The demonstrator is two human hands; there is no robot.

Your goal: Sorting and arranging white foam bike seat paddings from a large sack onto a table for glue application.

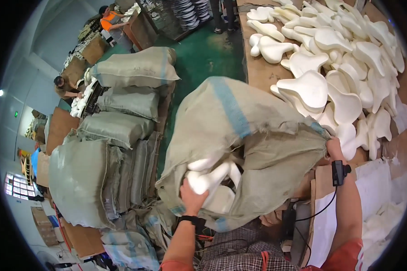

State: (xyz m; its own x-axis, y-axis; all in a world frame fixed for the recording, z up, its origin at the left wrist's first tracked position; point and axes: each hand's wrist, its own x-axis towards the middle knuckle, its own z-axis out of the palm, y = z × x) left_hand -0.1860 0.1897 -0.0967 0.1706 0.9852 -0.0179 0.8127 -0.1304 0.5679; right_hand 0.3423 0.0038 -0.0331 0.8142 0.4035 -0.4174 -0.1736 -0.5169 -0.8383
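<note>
The sack [194,119] is of dull grey-green woven cloth, wrinkled and bulging at its far side, with 1 broad blue stripe running over its upper part and smaller blue patches at its right corner and lower edge. Its mouth gapes toward the person, the rim ragged, and the near flap hangs in a wide, slack fold. It lies directly in front of the person, between the stacked stuffed sacks [79,183] on the left and the heap of pale saddle shapes [305,90] on the right.

Inside the mouth, at least 3 white saddle-shaped pieces [220,198] show, smooth and rounded, lying across each other at different angles.

The left hand [193,197] is at the mouth, against the rounded lower end of 1 white piece, its thumb parted from the fingers to either side of that end. The fingertips are partly hidden, so I cannot tell how firmly it grips. A dark band [192,220] circles that wrist.

The right hand [335,150] is closed, pinching the sack's right corner and drawing the rim out taut. A small black device [338,173] sits on its wrist, with a cable trailing down.
</note>
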